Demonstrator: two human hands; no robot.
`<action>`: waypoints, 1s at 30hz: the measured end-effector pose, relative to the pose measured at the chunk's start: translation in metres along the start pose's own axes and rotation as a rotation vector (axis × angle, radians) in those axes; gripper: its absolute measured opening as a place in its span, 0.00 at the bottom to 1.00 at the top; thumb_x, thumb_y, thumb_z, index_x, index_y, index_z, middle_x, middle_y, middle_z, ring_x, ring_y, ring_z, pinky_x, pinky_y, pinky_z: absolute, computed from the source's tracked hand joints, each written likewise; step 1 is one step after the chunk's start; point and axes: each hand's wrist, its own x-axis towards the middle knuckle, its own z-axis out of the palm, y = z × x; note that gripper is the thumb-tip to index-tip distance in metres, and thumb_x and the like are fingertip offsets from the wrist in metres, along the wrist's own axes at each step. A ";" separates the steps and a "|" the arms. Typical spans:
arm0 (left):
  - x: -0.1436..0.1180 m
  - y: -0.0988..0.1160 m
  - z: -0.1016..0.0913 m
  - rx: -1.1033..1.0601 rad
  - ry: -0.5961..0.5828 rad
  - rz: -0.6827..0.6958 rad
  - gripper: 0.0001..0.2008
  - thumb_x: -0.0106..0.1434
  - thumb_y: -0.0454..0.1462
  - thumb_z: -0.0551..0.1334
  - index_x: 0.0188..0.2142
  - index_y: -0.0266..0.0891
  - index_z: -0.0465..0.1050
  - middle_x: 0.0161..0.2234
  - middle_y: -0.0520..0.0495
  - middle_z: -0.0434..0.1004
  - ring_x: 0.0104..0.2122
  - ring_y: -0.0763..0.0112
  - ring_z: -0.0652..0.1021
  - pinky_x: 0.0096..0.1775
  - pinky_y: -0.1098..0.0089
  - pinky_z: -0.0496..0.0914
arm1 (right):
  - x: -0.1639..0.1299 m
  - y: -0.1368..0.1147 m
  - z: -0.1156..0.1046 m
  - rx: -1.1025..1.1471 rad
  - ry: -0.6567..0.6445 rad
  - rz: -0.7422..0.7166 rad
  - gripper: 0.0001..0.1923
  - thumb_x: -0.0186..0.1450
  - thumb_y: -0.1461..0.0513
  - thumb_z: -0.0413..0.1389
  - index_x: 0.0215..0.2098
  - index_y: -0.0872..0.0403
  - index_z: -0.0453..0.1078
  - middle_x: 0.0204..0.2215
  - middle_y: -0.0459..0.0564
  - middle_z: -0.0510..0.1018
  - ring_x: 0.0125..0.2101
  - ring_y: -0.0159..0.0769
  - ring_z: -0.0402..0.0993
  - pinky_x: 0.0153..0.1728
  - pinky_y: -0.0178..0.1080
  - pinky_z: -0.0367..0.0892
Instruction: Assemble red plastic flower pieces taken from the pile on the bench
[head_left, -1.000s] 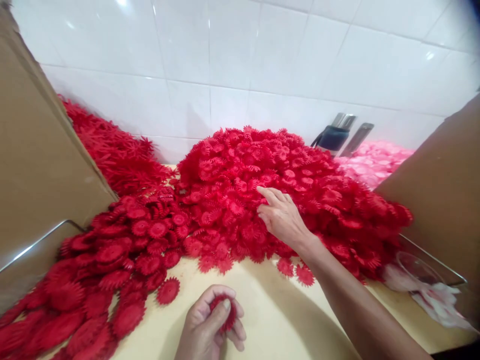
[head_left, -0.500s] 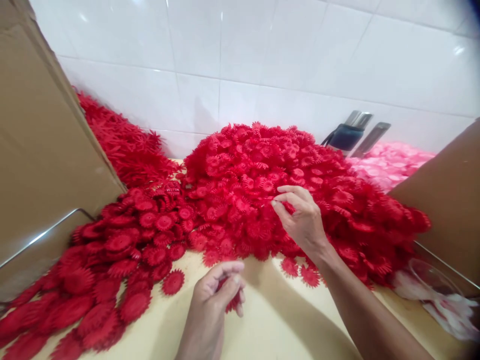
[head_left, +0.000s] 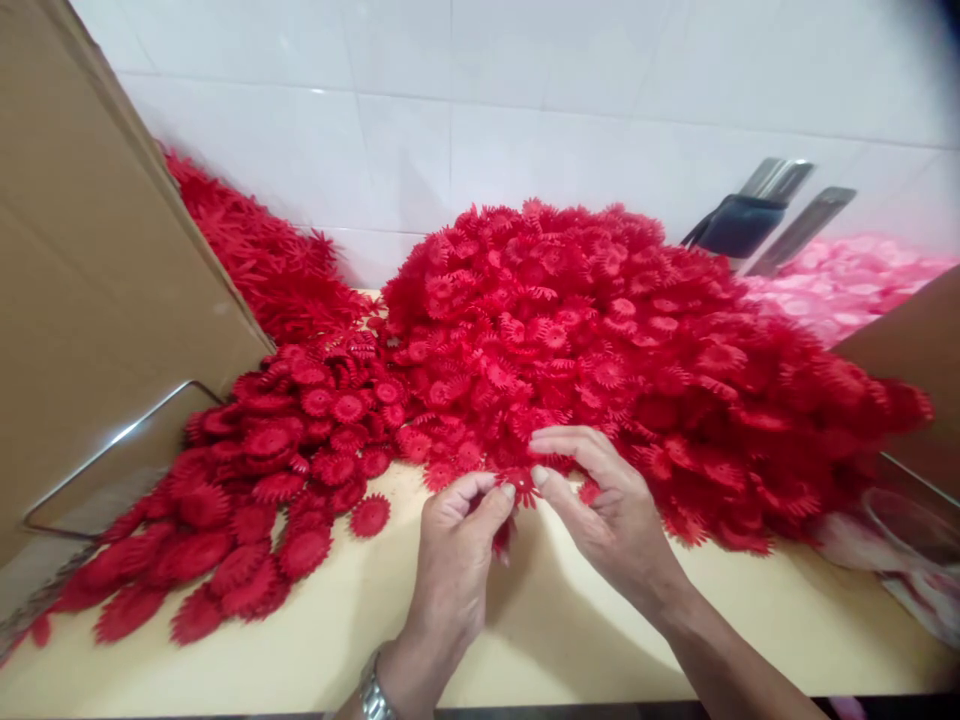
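Note:
My left hand (head_left: pixel 457 550) is closed, thumb and index finger pinching the edge of a red toothed petal disc (head_left: pixel 523 484). More red shows beneath those fingers, partly hidden by the hand. Close on the right is my right hand (head_left: pixel 615 515), its thumb and index finger apart and the thumb tip beside the same disc; whether it touches cannot be made out. Behind both hands rises a large heap of loose red petal discs (head_left: pixel 555 330). Thicker red discs, seemingly stacked, form a second pile (head_left: pixel 262 510) on the left, with one single disc (head_left: pixel 370 515) near it.
Cardboard boxes stand at left (head_left: pixel 112 250) and right (head_left: pixel 911 330), with a bent metal wire (head_left: pixel 120 435) by the left one. Spiky red pieces (head_left: pixel 255 260), pink petals (head_left: pixel 862 285) and a dark bottle-like object (head_left: pixel 739 225) lie along the tiled wall. A clear cup (head_left: pixel 911 525) is at right.
My right hand has come down from the heap towards my left hand. The left hand has moved slightly up and right, and a disc now shows between them. The view has shifted.

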 end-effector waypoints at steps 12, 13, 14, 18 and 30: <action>-0.007 -0.006 -0.006 0.299 -0.075 0.072 0.07 0.55 0.35 0.58 0.22 0.37 0.69 0.16 0.55 0.63 0.17 0.78 0.63 0.19 0.77 0.57 | -0.011 0.009 -0.004 -0.213 -0.161 -0.372 0.10 0.61 0.70 0.50 0.37 0.54 0.68 0.46 0.56 0.70 0.48 0.42 0.64 0.45 0.47 0.64; -0.008 -0.006 -0.006 0.304 -0.078 0.059 0.07 0.55 0.35 0.58 0.22 0.37 0.70 0.15 0.55 0.63 0.17 0.78 0.62 0.19 0.77 0.57 | -0.011 0.009 -0.005 -0.203 -0.175 -0.365 0.09 0.61 0.70 0.50 0.37 0.55 0.68 0.46 0.56 0.70 0.47 0.41 0.65 0.45 0.47 0.64; -0.008 -0.006 -0.006 0.308 -0.081 0.042 0.07 0.55 0.35 0.58 0.22 0.37 0.70 0.15 0.55 0.63 0.16 0.78 0.62 0.18 0.77 0.56 | -0.012 0.010 -0.005 -0.193 -0.187 -0.360 0.09 0.61 0.70 0.50 0.37 0.55 0.68 0.45 0.56 0.70 0.46 0.41 0.65 0.44 0.46 0.64; -0.011 -0.006 -0.007 0.332 -0.105 0.012 0.07 0.55 0.36 0.58 0.23 0.37 0.71 0.15 0.54 0.63 0.16 0.78 0.62 0.18 0.77 0.57 | -0.014 0.013 -0.008 -0.191 -0.210 -0.364 0.08 0.61 0.69 0.50 0.37 0.55 0.68 0.45 0.56 0.71 0.46 0.41 0.65 0.43 0.45 0.64; -0.003 -0.003 0.003 0.374 -0.141 -0.079 0.09 0.54 0.39 0.58 0.21 0.36 0.68 0.14 0.54 0.64 0.14 0.78 0.62 0.15 0.77 0.55 | -0.025 0.015 -0.011 -0.071 0.060 -0.178 0.07 0.60 0.70 0.51 0.32 0.55 0.69 0.35 0.53 0.75 0.37 0.36 0.72 0.37 0.40 0.68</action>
